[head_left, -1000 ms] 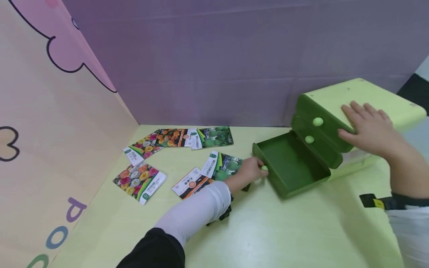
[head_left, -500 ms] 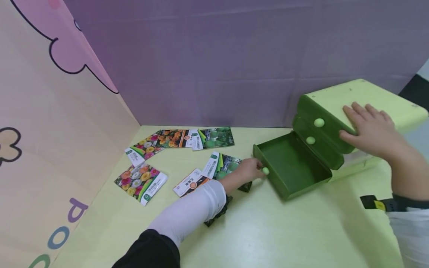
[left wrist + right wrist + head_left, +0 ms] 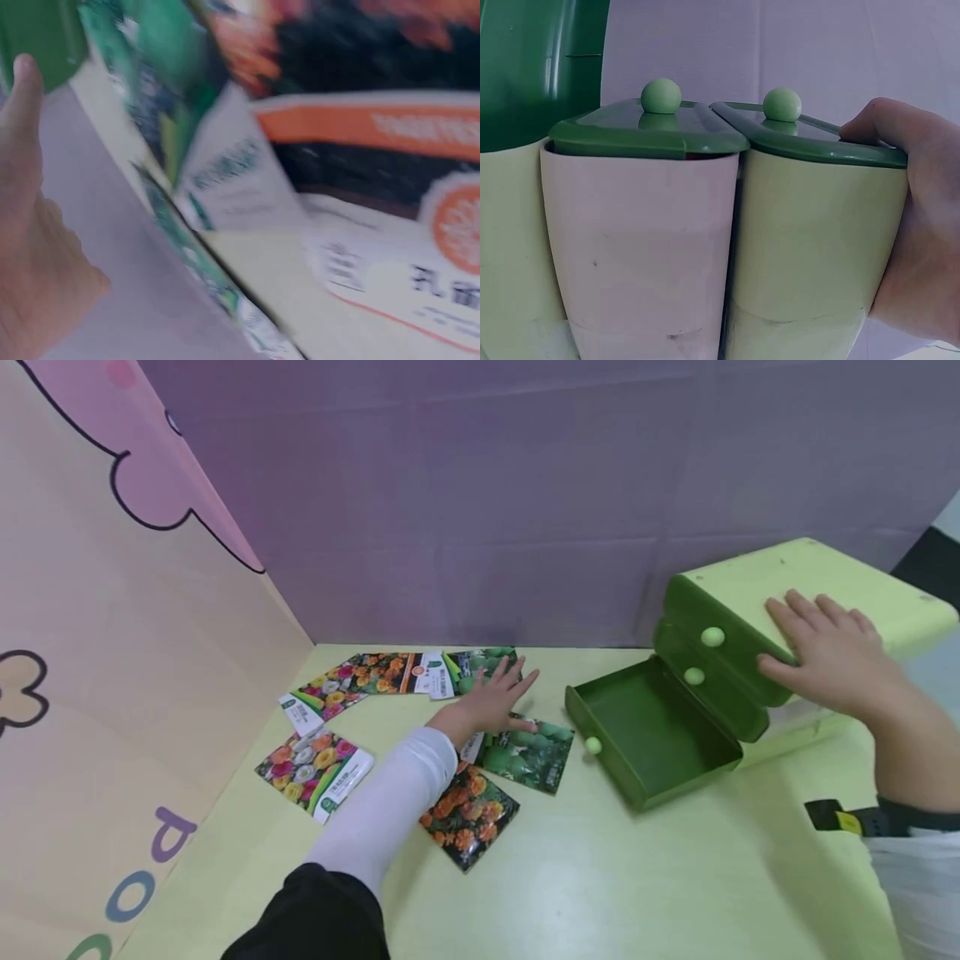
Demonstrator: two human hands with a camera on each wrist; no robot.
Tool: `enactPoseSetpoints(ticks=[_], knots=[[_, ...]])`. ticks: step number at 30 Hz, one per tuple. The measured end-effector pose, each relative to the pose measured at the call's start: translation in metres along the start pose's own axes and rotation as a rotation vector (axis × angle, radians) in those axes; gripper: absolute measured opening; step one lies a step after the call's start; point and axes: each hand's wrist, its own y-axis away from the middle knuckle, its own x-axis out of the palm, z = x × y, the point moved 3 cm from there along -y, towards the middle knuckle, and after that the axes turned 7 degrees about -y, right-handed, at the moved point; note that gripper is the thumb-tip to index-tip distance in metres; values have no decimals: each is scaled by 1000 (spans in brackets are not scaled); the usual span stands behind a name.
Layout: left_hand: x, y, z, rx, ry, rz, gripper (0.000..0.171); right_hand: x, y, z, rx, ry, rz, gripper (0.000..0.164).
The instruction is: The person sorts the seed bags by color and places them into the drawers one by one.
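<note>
Left hand: released, fingers spread, holding nothing. It's over the front green-plant seed packet and partly covers the back green-plant seed packet; can't tell if it touches either. Left forearm crosses part of the front marigold seed packet, which lies just beside the front green one. Marigold print is blurred in the left wrist view.

Right hand: fingers extended, resting flat on top of the drawer unit, thumb along the front edge of the top drawer, not clenched. In the right wrist view the thumb lies on that drawer's dark green front.

Bottom drawer is pulled out toward the packets, knob well apart from the left hand. Upper two drawers are in, with their round light-green knobs on the fronts.

Other packets, all flat on the pale table: back marigold packet in the back row beside the back green one, mixed-flower packet at that row's left end, second mixed-flower packet nearer, left of the forearm. Purple cloth hangs behind.
</note>
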Motion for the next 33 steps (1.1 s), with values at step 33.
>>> enactPoseSetpoints(ticks=[33], knots=[[22,-4,2,87,11,81,61,0,1,-2,-32,-25,-10,74]])
